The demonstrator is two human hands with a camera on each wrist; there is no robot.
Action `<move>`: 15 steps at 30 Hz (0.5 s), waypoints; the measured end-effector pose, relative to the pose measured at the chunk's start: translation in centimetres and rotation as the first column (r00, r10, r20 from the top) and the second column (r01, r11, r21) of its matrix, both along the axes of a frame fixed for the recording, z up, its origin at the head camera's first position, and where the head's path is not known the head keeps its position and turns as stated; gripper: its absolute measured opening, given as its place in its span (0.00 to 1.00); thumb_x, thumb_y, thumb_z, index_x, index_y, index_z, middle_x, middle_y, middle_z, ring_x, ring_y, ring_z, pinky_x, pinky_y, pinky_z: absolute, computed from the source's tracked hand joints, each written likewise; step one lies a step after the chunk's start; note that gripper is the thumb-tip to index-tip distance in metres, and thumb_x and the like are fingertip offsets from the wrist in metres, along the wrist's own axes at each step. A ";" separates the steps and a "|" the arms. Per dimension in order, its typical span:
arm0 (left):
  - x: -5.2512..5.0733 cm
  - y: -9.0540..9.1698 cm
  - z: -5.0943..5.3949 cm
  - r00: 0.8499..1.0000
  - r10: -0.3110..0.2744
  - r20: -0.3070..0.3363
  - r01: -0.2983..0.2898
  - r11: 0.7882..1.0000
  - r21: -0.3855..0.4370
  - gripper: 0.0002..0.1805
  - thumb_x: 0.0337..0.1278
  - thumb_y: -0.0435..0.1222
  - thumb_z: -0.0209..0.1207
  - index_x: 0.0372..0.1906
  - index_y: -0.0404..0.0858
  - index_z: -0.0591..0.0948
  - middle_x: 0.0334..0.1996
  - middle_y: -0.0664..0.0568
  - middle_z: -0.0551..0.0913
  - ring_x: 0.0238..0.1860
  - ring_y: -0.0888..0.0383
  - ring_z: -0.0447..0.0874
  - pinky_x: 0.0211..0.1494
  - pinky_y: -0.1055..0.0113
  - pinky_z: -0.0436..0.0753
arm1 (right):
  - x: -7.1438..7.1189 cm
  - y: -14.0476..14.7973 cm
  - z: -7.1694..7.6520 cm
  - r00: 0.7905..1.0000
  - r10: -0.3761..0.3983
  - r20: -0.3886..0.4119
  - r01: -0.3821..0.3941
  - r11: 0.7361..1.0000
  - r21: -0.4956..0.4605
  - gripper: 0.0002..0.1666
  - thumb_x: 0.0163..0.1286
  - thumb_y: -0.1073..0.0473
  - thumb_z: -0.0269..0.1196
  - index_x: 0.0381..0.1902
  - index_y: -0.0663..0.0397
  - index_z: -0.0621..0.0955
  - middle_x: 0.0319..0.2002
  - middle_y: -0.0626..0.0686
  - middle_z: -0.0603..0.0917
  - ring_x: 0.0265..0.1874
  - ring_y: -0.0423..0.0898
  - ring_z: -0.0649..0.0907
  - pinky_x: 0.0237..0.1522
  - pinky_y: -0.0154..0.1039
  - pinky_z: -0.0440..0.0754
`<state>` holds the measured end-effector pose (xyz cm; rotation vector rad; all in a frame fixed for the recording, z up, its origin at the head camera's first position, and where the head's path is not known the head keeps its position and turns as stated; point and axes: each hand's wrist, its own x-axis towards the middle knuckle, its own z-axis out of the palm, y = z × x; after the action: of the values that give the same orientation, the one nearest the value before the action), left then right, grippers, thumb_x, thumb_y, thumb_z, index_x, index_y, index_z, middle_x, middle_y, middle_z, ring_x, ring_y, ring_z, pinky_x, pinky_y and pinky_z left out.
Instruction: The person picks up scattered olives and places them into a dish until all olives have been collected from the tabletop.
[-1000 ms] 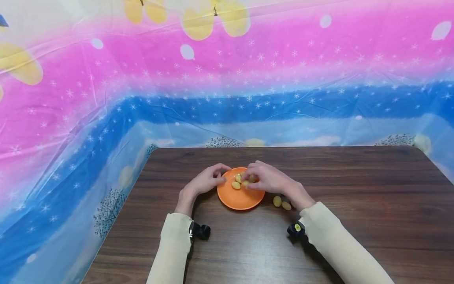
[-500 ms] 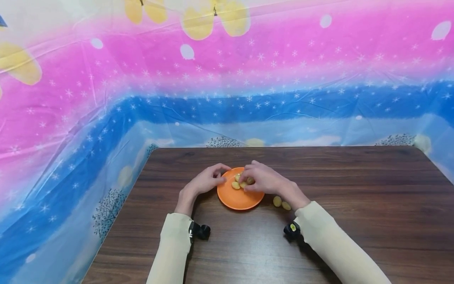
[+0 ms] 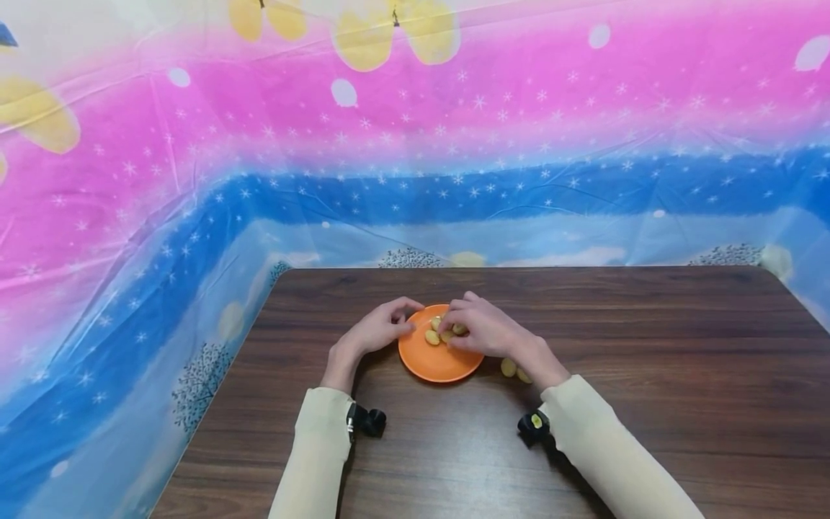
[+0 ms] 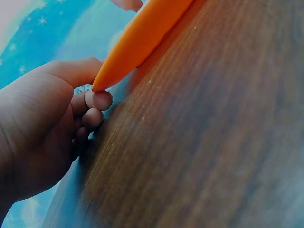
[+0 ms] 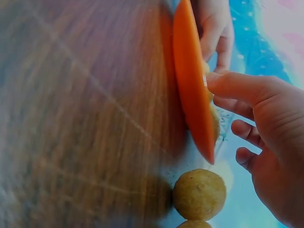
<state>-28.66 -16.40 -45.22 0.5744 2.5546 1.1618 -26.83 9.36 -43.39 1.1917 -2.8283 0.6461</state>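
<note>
An orange plate [image 3: 441, 366] lies on the table, its left rim pinched between the thumb and fingers of the left hand [image 3: 376, 331]. From the right, the right hand [image 3: 489, 328] reaches over the plate, thumb and forefinger around a small yellow potato [image 3: 446, 336]. Other small potatoes lie beside it, one [image 3: 432, 337] to its left, partly covered by the fingers. In the left wrist view the left hand [image 4: 47, 109] grips the plate's edge [image 4: 128, 57]. The right wrist view has the right hand [image 5: 270, 118] with its thumb tip at the plate's rim [image 5: 187, 71].
Two more potatoes lie on the brown table [image 3: 441, 454] right of the plate; the nearer one [image 3: 509, 367] shows whole, the other [image 3: 523, 375] is partly behind the right wrist. A patterned pink and blue cloth [image 3: 415, 144] hangs behind the table.
My right hand has shifted slightly left over the plate, and the potato at its fingertips has moved a little left and nearer. My left hand stays on the rim.
</note>
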 end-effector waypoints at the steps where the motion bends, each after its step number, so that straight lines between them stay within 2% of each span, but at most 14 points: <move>1: 0.0 0.0 0.0 1.000 -0.001 0.000 0.001 1.000 0.000 0.20 0.68 0.41 0.57 0.63 0.55 0.76 0.26 0.50 0.73 0.22 0.55 0.66 0.27 0.67 0.65 | 0.1 0.1 0.1 1.000 -0.001 -0.002 0.001 1.000 -0.012 0.10 0.65 0.55 0.69 0.45 0.41 0.87 0.44 0.41 0.83 0.40 0.43 0.70 0.42 0.37 0.70; 4: 0.0 0.0 0.0 1.000 0.001 0.000 -0.001 1.000 0.000 0.20 0.68 0.41 0.57 0.63 0.55 0.76 0.26 0.50 0.73 0.22 0.55 0.66 0.27 0.67 0.65 | 0.5 0.6 0.5 1.000 -0.020 0.007 0.020 0.999 -0.049 0.10 0.67 0.55 0.68 0.45 0.43 0.87 0.44 0.42 0.83 0.41 0.43 0.73 0.43 0.38 0.74; 10: 0.0 0.1 0.0 1.000 0.004 -0.003 -0.004 1.000 -0.002 0.20 0.68 0.42 0.57 0.63 0.55 0.76 0.27 0.50 0.73 0.22 0.56 0.66 0.27 0.67 0.66 | 1.1 2.3 1.5 0.991 -0.104 0.080 0.114 0.983 -0.142 0.11 0.69 0.55 0.65 0.48 0.46 0.87 0.44 0.44 0.82 0.45 0.47 0.77 0.46 0.43 0.76; 15: 0.1 0.1 0.1 1.000 0.008 -0.003 -0.008 1.000 -0.004 0.20 0.68 0.41 0.57 0.63 0.56 0.76 0.26 0.50 0.73 0.21 0.56 0.66 0.26 0.67 0.65 | 1.4 3.7 1.7 0.986 -0.121 0.112 0.138 0.976 -0.166 0.11 0.70 0.55 0.64 0.49 0.45 0.87 0.44 0.43 0.82 0.44 0.45 0.77 0.47 0.44 0.76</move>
<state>-28.53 -16.31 -45.13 0.5664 2.5628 1.1592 -25.47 13.11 -41.68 0.9648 -2.8285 0.9474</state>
